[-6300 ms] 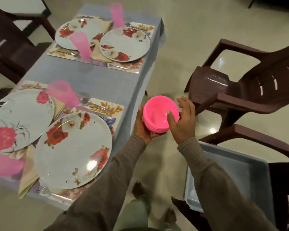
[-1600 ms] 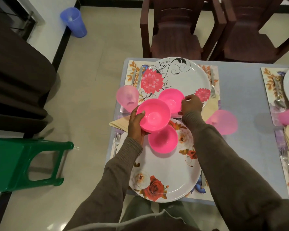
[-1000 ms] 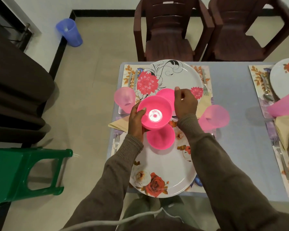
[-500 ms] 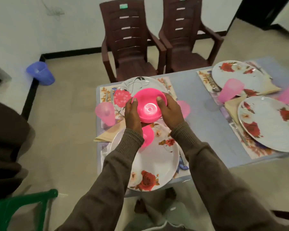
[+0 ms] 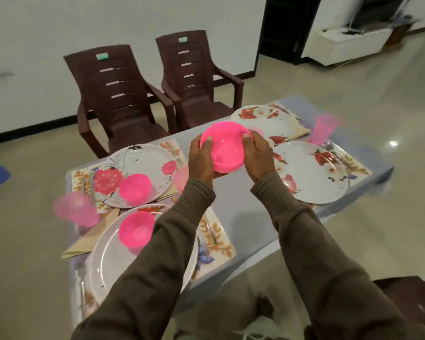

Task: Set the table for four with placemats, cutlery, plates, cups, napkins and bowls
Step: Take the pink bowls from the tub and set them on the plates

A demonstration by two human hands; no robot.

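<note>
Head view: left hand (image 5: 201,158) and right hand (image 5: 257,155) grip the pink bowls (image 5: 225,146), mouth up, tilted toward the camera, above the table (image 5: 243,217); single bowls sit on two plates (image 5: 142,165) lower left.

I counted four floral plates: one (image 5: 142,165) far left, one (image 5: 123,261) near left, one (image 5: 263,119) far right, one (image 5: 314,177) near right. Three pink bowls showed: two (image 5: 134,184) (image 5: 135,229) on the left plates, one (image 5: 225,146) held. Two pink cups (image 5: 75,208) (image 5: 325,128) were plain to me. Two brown chairs (image 5: 115,94) (image 5: 196,77) stood behind the desk (image 5: 243,217).
</note>
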